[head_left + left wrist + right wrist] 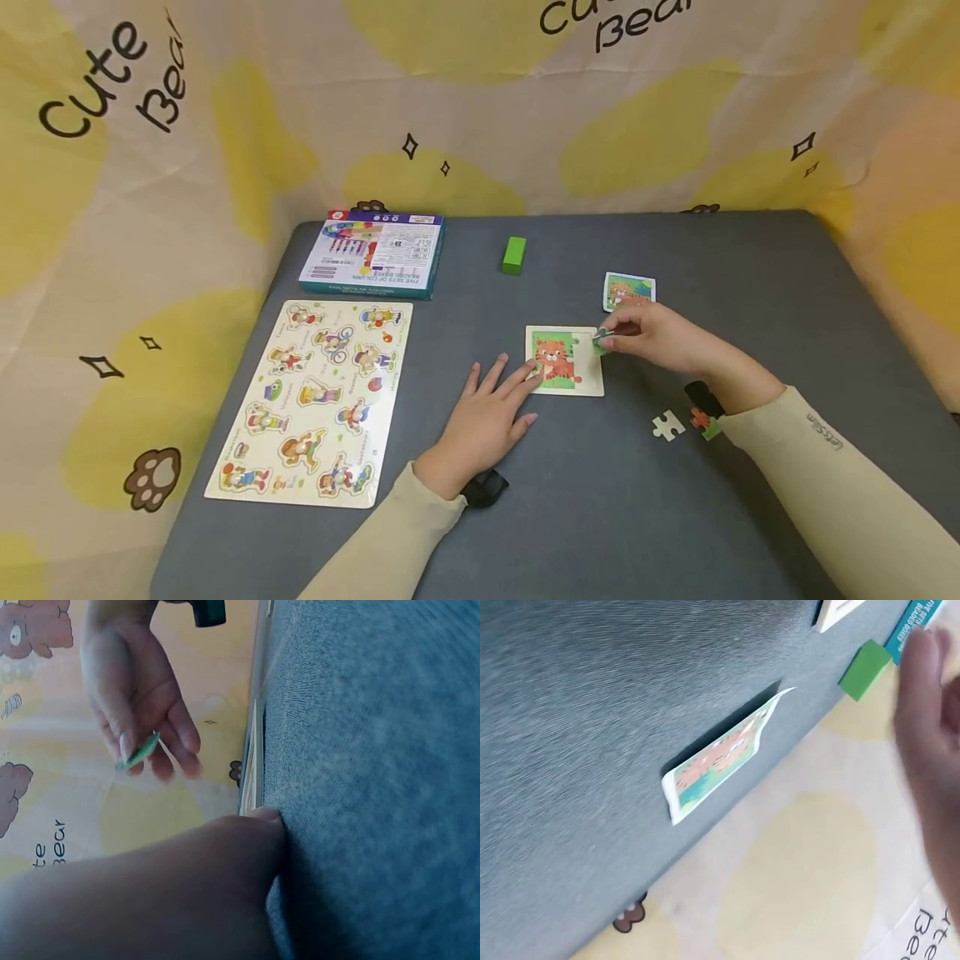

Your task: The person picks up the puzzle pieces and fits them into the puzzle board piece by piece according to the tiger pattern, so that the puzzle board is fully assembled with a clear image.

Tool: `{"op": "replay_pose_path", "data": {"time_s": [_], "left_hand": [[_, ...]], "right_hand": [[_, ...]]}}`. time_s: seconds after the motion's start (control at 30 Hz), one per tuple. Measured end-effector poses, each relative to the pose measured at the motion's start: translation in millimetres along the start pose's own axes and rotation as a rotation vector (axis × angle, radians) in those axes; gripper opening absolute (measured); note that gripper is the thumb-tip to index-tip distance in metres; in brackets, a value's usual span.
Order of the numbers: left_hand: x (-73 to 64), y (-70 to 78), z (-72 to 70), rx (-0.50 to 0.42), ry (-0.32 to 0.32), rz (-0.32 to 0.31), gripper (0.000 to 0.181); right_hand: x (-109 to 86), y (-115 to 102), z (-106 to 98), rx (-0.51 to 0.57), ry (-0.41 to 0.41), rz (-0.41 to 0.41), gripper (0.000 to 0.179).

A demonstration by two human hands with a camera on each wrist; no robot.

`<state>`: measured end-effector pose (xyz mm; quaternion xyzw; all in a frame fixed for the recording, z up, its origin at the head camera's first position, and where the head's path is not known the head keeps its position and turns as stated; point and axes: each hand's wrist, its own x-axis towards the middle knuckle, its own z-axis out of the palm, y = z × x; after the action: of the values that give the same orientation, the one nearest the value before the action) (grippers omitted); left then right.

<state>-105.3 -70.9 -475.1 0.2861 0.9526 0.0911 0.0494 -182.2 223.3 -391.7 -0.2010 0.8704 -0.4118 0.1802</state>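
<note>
A small jigsaw tray (591,377) lies flat on the grey table, its left part filled by joined pieces with a tiger picture (553,360). My left hand (482,423) rests beside it with fingers spread, the fingertips on the tray's left edge. Over the right edge of the tray, my right hand (663,340) pinches a green puzzle piece (140,752) between thumb and fingers. Two loose pieces lie nearer me on the right: one pale side up (667,426), the other orange and green (703,422), partly hidden by the right wrist.
A tiger picture card (628,289) lies behind the right hand, slightly curled in the right wrist view. A green block (513,255) stands at the back. On the left are a flat bead-game box (375,260) and a large board with sports figures (330,433). Patterned cloth (487,108) hangs behind.
</note>
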Motion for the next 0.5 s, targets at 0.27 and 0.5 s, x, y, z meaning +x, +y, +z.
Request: {"op": "replay_pose_path", "data": {"time_s": [0.27,0.5], "left_hand": [[-0.5,0.7,-1.2,-0.014,-0.003,-0.002,0.062],[-0.2,-0.2,-0.5,-0.014,0.0,0.002,0.062]], "right_hand": [[14.8,0.8,12.2,-0.193,-0.03,-0.071,0.005],[26.3,3.9,10.6,-0.336,-0.023,-0.099,0.018]]}}
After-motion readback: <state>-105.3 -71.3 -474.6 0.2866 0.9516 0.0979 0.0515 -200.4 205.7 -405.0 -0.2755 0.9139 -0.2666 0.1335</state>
